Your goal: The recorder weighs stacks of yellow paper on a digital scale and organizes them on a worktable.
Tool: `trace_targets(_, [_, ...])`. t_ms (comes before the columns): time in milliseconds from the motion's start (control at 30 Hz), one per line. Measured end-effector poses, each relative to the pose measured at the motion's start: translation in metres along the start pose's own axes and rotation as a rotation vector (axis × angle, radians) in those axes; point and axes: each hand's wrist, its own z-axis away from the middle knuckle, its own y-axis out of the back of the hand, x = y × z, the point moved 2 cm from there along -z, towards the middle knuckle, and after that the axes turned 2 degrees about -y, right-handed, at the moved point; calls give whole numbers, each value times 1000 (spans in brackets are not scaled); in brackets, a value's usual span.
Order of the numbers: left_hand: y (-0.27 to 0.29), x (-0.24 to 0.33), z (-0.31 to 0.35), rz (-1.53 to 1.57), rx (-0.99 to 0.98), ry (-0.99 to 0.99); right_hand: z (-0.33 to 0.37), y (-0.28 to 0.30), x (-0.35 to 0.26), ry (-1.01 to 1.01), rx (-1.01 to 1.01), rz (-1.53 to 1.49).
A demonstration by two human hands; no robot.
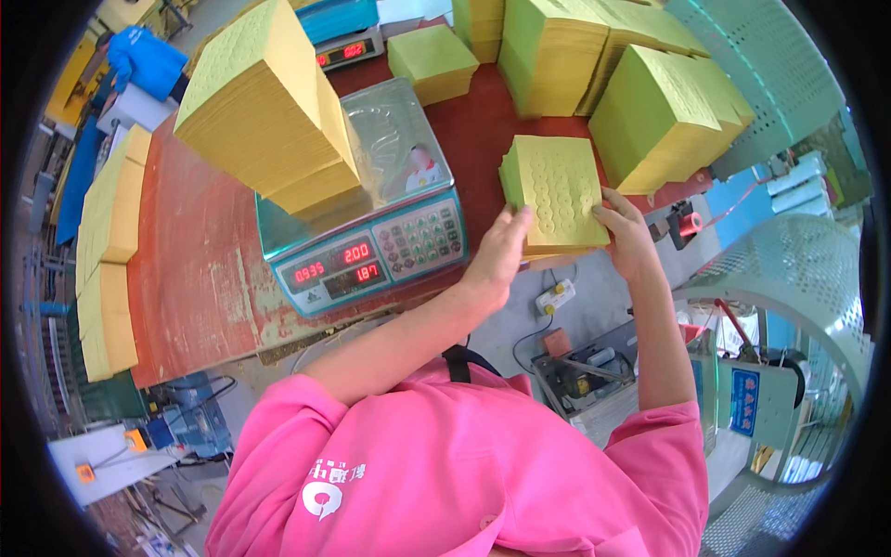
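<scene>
A stack of yellow paper sheets, marked with rows of punched round shapes, is held between my two hands near the table's front edge. My left hand grips its near left corner, thumb on the top sheet. On the right side my right hand closes around the edge, its thumb also on top. To the left is a teal digital scale with lit red figures and a keypad. A tall stack of yellow paper stands on the left part of its metal pan.
More yellow paper stacks stand at the back right, and others line the red table's left edge. Behind is a second scale. Perforated metal guards rise at right. A person in blue is far left.
</scene>
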Motion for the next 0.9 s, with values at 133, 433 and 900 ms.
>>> trace_targets(133, [-22, -19, -14, -247, 111, -197, -7, 12, -12, 24, -31, 136])
trace_targets(433, [-30, -36, -8, -427, 351, -387, 6, 7, -10, 328, 105, 692])
trace_targets(900, [-21, 31, 44, -893, 127, -478, 10, 2, -16, 613, 326, 1022])
